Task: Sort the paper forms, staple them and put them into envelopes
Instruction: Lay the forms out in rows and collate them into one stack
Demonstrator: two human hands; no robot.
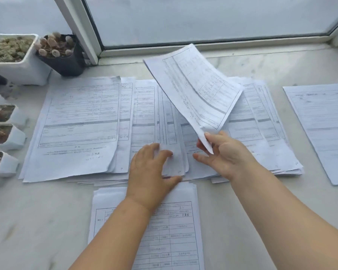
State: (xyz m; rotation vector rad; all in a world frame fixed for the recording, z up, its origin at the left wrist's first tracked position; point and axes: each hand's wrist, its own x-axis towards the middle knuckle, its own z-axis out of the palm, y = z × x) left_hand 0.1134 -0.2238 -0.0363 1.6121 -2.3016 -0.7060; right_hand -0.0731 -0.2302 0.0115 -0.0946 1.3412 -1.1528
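Printed paper forms lie fanned in overlapping piles across the marble sill (pixel 37 221). My right hand (pixel 224 152) pinches the bottom corner of one lifted form (pixel 193 90), which tilts up above the middle of the spread. My left hand (pixel 150 172) rests with its fingers on the lower edge of the middle pile (pixel 172 133). A big pile (pixel 78 123) lies at the left, another pile (pixel 261 123) to the right. A separate stack (pixel 174 230) sits nearest me, partly under my left forearm. A single form (pixel 324 129) lies apart at far right. No stapler or envelope shows.
Small potted succulents stand along the left: a white square pot (pixel 14 57), a black pot (pixel 61 53), and several small white pots (pixel 2 137) down the edge. The window frame (pixel 183 45) runs along the back.
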